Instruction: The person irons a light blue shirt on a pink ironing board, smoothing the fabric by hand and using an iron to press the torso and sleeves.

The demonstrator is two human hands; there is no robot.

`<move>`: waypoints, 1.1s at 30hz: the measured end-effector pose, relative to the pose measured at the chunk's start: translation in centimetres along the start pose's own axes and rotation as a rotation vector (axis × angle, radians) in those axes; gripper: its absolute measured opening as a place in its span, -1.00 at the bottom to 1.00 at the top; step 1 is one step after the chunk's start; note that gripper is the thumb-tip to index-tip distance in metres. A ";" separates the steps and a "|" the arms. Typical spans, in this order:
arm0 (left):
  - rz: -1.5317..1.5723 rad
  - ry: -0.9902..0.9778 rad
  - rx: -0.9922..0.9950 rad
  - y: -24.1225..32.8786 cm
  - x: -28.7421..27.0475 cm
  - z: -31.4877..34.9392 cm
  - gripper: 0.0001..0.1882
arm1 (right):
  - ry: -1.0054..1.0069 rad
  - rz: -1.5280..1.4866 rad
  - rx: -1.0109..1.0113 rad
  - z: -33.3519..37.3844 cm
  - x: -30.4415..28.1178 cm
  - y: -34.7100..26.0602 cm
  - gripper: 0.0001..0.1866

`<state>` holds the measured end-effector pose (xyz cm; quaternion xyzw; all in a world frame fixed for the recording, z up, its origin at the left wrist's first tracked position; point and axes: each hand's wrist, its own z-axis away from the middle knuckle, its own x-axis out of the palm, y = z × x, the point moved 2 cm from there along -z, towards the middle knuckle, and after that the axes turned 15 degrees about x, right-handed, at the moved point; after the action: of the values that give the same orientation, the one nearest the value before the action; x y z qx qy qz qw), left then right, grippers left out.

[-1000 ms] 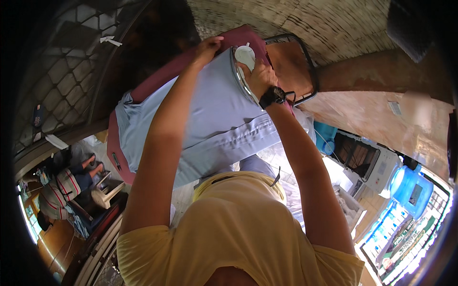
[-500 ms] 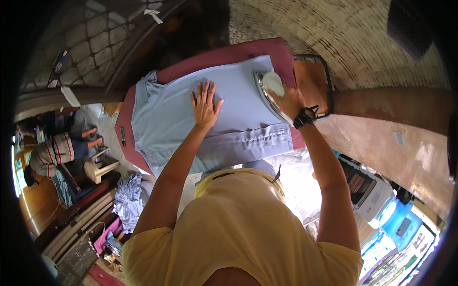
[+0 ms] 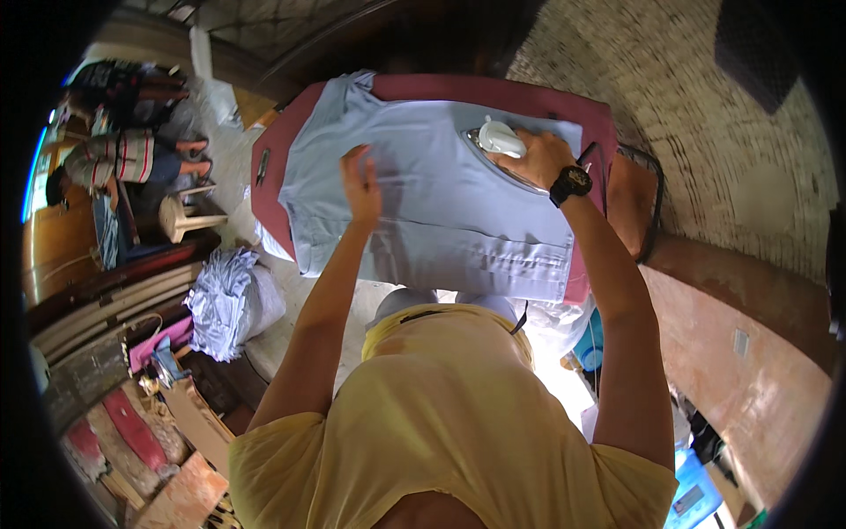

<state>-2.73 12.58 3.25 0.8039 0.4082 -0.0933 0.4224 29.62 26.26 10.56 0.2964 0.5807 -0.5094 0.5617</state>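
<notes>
The ironing board [image 3: 568,104] has a maroon cover and lies crosswise in front of the person. Its tapered end is at the left; the cover shows along the far edge and at both ends.

The light blue garment [image 3: 441,207] is spread over most of the board and covers its near edge. Fabric is bunched at the far left corner. Fine creases run along the near band, mainly toward the right.

Another person in a striped top [image 3: 132,159] is in the background at the left. A bundle of blue cloth [image 3: 225,295] is on the floor, left of the wearer. A brown panel [image 3: 630,196] in a black frame adjoins the right end of the board. A wooden stool [image 3: 179,219] is near the striped top.

The iron [image 3: 500,139], white above a metal base, is on the right half of the garment, its nose directed to the far left.

The right hand [image 3: 542,160] is wrapped around the iron from the right. The left hand [image 3: 361,189] is over the left half of the garment, fingers loosely bent and apart, holding nothing; blur obscures whether it touches the fabric.

A black watch [image 3: 575,182] encircles the right wrist. A small dark tool [image 3: 263,166] lies on the cover at the left end.
</notes>
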 end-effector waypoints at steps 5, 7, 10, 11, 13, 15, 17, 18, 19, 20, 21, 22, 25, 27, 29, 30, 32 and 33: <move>-0.635 0.132 -0.251 -8.7 -12.1 4.4 -0.60 | 0.032 -0.095 -0.131 -1.0 0.7 -4.2 -0.33; -0.693 0.126 -0.325 -12.1 -14.2 5.5 -0.54 | 0.046 -0.108 -0.064 -1.6 0.7 -5.7 -0.32; -0.670 0.030 -0.366 -15.0 -15.9 5.9 -0.45 | -0.075 -0.019 -0.249 -0.1 -0.2 -8.7 -0.34; -0.701 -0.002 -0.401 -15.7 -16.2 6.1 -0.43 | -0.054 0.064 -0.208 -0.2 0.1 -9.8 -0.35; -0.610 -0.031 -0.426 -16.8 -16.4 6.0 -0.39 | -0.014 -0.008 -0.120 -0.9 0.5 -11.0 -0.32; -0.554 -0.075 -0.499 -16.5 -15.8 5.3 -0.50 | -0.040 -0.028 -0.149 -1.4 1.6 -10.9 -0.32; -0.415 -0.060 -0.574 -16.5 -16.9 4.9 -0.60 | -0.100 -0.039 -0.215 -0.9 1.6 -12.6 -0.35; -0.288 -0.028 -0.607 -16.9 -17.4 5.1 -0.64 | -0.134 -0.043 -0.246 -0.5 1.7 -13.3 -0.36; -0.159 0.005 -0.637 -17.3 -17.8 5.3 -0.67 | -0.098 -0.067 -0.201 -0.6 1.7 -13.8 -0.37; -0.128 0.008 -0.637 -17.7 -18.0 5.5 -0.72 | -0.125 -0.052 -0.178 -0.9 1.8 -14.5 -0.34; -0.097 0.010 -0.632 -18.2 -18.0 5.5 -0.76 | -0.149 -0.037 -0.152 -1.2 1.5 -15.5 -0.31; -0.066 0.013 -0.627 -18.7 -18.1 5.5 -0.78 | -0.172 -0.023 -0.127 -1.4 1.4 -16.2 -0.28; 0.242 0.044 -0.407 -19.1 -17.9 5.0 -0.83 | -0.142 0.003 -0.236 -0.8 2.6 -18.4 -0.30; 0.292 -0.018 -0.353 -18.2 -18.0 3.8 -0.69 | -0.153 -0.068 -0.190 -1.8 3.5 -19.8 -0.29; 0.335 -0.080 -0.370 -17.6 -18.8 3.3 -0.55 | -0.223 -0.127 -0.146 -2.7 4.1 -22.2 -0.27; 0.358 -0.107 -0.413 -17.9 -19.1 3.4 -0.50 | -0.210 -0.061 -0.198 -2.6 4.5 -23.5 -0.26; 0.383 -0.108 -0.416 -18.3 -19.6 3.3 -0.44 | -0.183 0.071 -0.304 -2.2 5.3 -26.2 -0.25; 0.388 -0.086 -0.377 -18.4 -19.5 3.2 -0.43 | -0.140 0.045 -0.335 -2.2 5.7 -27.6 -0.25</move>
<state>-28.28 4.58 -0.22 0.7695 0.2386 0.0328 0.5916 2.48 18.59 11.88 0.1753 0.6103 -0.4121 0.6535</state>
